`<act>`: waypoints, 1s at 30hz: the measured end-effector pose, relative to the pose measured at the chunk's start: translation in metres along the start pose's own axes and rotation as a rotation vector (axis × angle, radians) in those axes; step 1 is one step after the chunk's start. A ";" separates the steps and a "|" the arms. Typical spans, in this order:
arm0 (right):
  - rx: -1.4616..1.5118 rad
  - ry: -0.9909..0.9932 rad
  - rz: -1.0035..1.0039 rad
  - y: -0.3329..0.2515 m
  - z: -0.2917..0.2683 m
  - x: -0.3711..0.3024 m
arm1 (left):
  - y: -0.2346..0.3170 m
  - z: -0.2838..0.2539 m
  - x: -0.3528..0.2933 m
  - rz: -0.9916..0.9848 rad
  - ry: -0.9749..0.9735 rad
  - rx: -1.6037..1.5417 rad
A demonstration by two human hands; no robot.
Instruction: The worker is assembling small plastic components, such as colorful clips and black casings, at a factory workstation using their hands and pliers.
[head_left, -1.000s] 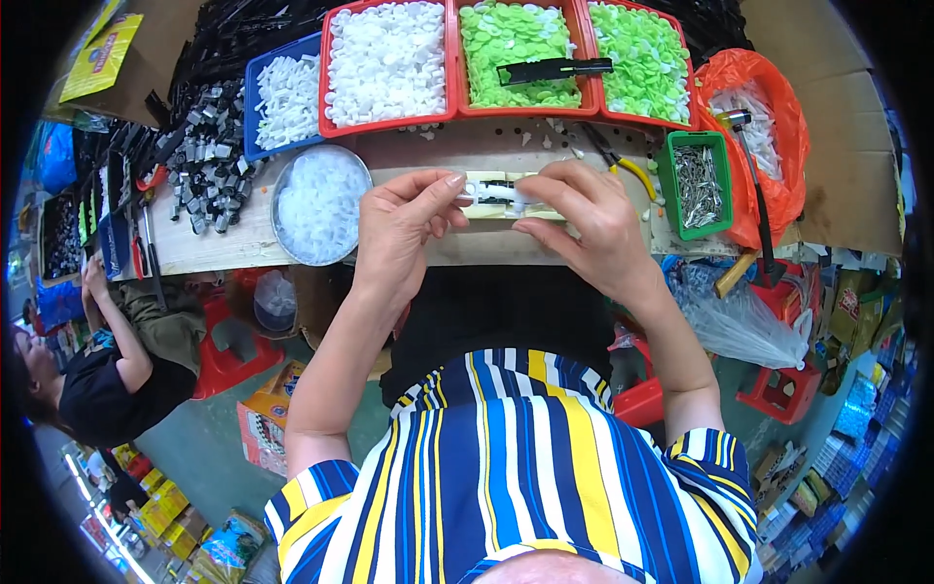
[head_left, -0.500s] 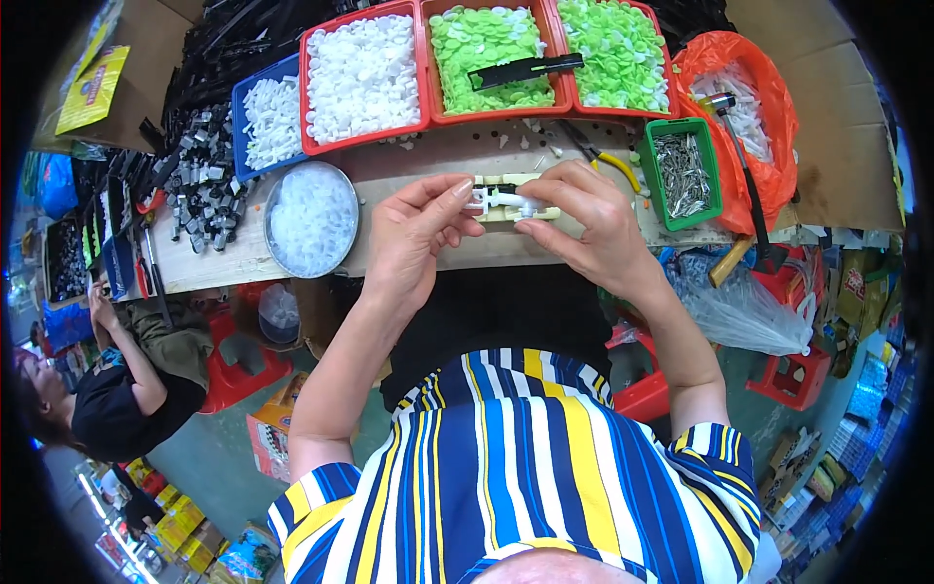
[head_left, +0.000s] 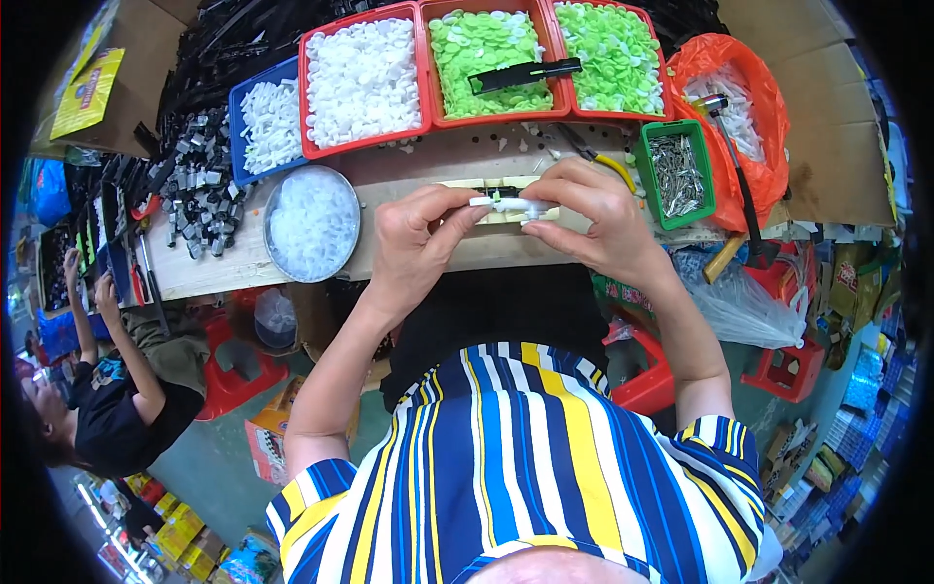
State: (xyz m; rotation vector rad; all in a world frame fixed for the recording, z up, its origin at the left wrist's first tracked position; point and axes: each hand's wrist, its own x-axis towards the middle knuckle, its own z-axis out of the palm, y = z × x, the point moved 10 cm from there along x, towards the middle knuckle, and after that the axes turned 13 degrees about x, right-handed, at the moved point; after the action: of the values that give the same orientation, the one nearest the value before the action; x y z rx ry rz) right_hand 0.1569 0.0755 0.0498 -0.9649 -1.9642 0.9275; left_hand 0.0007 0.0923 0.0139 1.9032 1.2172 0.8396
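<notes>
Between my hands, over the table's near edge, is a small white plastic part (head_left: 512, 204) with a touch of green on it. My left hand (head_left: 416, 238) pinches its left end between thumb and fingers. At the other end, my right hand (head_left: 601, 219) closes thumb and fingers around a small, blurred translucent piece against the part. Just beneath lies a cream-coloured block (head_left: 465, 183) with a black piece in its middle, partly covered by my hands. To the left stands a round metal bowl (head_left: 269, 255) of translucent pieces.
Red trays (head_left: 428, 125) of white and green discs line the back, beside a blue tray (head_left: 236, 136). At right are pliers (head_left: 618, 170), a green metal-pin box (head_left: 708, 209), a hammer (head_left: 744, 185) and an orange bag (head_left: 773, 146). A co-worker (head_left: 126, 409) sits at left.
The white part has turned in my fingers and now shows green. My left hand has shifted slightly, with its fingers bent further in. The co-worker's hands have risen.
</notes>
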 end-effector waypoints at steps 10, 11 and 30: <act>-0.219 -0.014 -0.059 0.005 -0.003 -0.010 | -0.014 0.015 0.002 -0.161 -0.094 -0.067; -0.216 -0.012 -0.059 0.007 -0.006 -0.012 | -0.005 0.006 0.005 -0.066 -0.016 0.038; -0.346 -0.058 -0.011 0.041 0.005 -0.016 | 0.025 0.024 0.013 0.333 0.103 0.457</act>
State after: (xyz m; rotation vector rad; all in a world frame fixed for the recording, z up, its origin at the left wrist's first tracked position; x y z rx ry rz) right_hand 0.1725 0.0786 0.0088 -1.1260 -2.2230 0.6255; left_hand 0.0365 0.0916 0.0236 2.5099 1.2502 0.8924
